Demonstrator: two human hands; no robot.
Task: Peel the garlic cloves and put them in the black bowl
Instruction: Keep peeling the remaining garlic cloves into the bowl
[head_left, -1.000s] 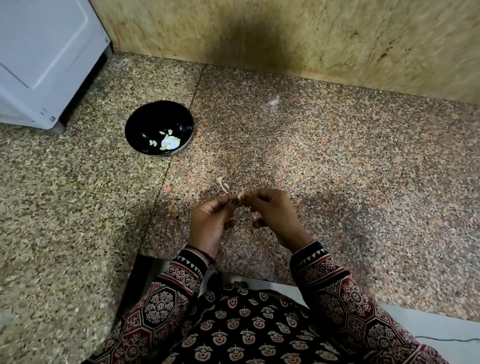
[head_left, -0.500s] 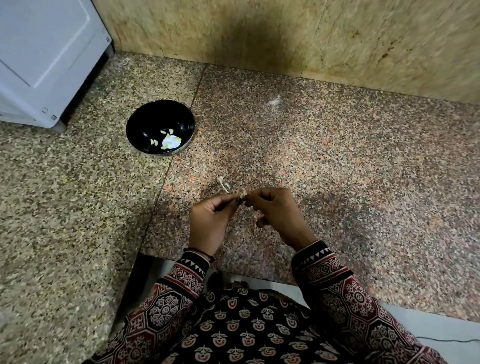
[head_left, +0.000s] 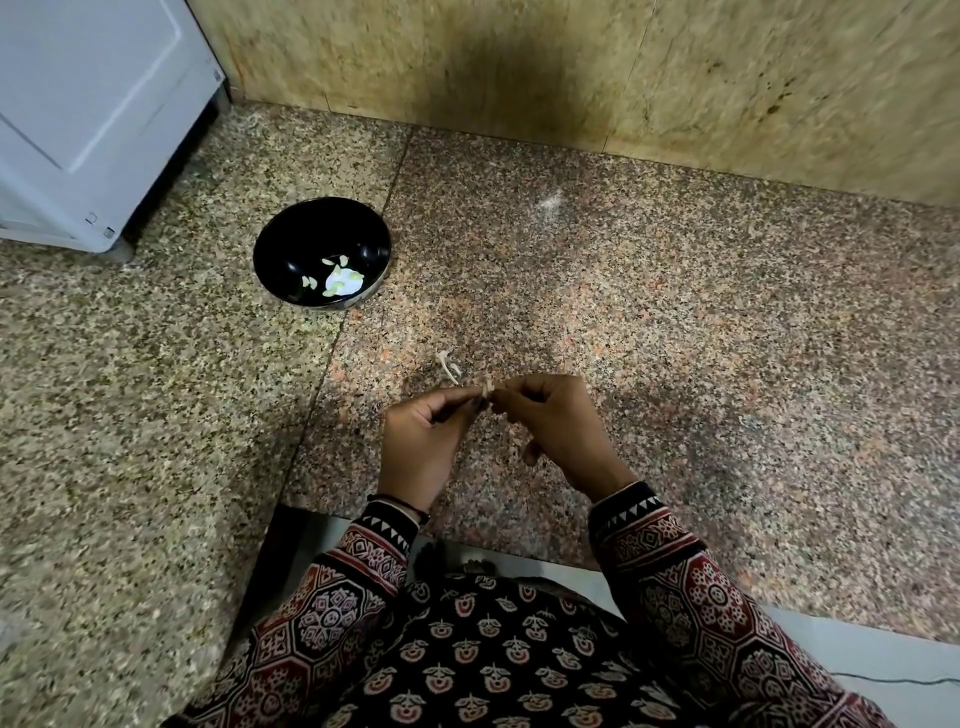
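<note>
Now the left hand and right hand meet fingertip to fingertip, both pinching one small garlic clove, well this side of the black bowl. Best, I judge, to hold the clove firm with one hand and strip skin from its tip. A skin scrap lies on the counter between bowl and hands; peeled cloves sit inside the bowl.
</note>
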